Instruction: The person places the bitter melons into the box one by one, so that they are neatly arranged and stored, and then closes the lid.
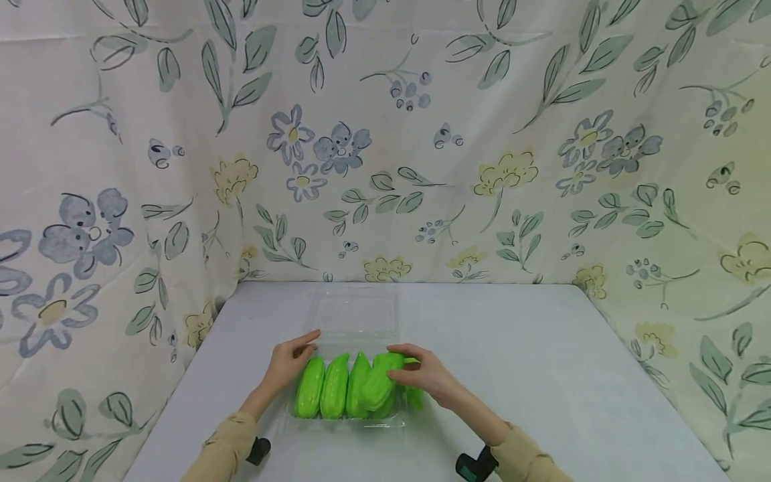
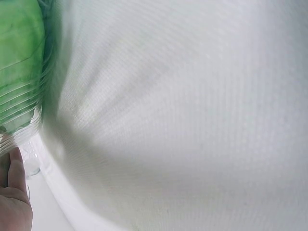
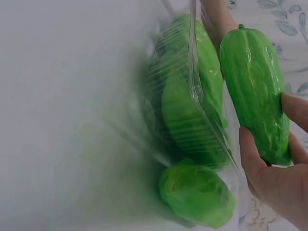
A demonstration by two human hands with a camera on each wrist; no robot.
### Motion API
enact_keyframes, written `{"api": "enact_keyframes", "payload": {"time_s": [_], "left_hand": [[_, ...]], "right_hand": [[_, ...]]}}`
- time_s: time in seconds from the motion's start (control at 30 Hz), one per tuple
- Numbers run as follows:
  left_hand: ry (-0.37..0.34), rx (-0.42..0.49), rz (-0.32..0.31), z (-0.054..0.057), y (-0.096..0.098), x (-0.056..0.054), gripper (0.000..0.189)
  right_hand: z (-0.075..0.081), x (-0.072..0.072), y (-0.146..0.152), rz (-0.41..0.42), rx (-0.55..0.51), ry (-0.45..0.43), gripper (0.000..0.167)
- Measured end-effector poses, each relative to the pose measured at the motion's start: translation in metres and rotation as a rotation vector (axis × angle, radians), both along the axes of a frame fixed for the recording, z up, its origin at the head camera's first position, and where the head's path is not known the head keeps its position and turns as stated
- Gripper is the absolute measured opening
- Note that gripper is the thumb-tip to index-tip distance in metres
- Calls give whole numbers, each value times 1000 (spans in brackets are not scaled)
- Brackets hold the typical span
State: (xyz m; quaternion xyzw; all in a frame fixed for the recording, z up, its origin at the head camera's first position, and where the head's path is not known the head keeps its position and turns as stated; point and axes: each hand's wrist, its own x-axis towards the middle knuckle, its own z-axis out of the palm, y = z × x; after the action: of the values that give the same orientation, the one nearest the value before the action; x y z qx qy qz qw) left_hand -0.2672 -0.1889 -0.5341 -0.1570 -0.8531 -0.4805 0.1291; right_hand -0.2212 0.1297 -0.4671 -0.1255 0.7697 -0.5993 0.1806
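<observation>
A clear plastic clamshell box point(image 1: 394, 423) stands on the white table with several green cucumbers point(image 1: 310, 388) side by side in it. My right hand point(image 1: 426, 371) grips another cucumber point(image 3: 254, 89) by one end, thumb and fingers round it, above the box's right part. At the box's back left corner, my left hand point(image 1: 289, 363) holds the edge; in the left wrist view its fingers point(image 2: 17, 171) touch the ribbed wall, and the rest is cut off. One more cucumber point(image 3: 197, 193) lies on the table just outside the box's right side, partly hidden by the right hand in the head view.
The box's transparent lid point(image 1: 354, 311) lies folded back behind it. A white tabletop point(image 1: 512, 348) spreads around the box. Floral curtains point(image 1: 385, 140) hang behind the table and along both sides.
</observation>
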Motion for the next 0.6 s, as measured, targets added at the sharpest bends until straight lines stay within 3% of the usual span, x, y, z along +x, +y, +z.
{"api": "enact_keyframes", "payload": {"time_s": [0.6], "left_hand": [[7,16,-17,1,0,0,34]], "right_hand": [[-4,-2,-23,42,-66,35,51]]}}
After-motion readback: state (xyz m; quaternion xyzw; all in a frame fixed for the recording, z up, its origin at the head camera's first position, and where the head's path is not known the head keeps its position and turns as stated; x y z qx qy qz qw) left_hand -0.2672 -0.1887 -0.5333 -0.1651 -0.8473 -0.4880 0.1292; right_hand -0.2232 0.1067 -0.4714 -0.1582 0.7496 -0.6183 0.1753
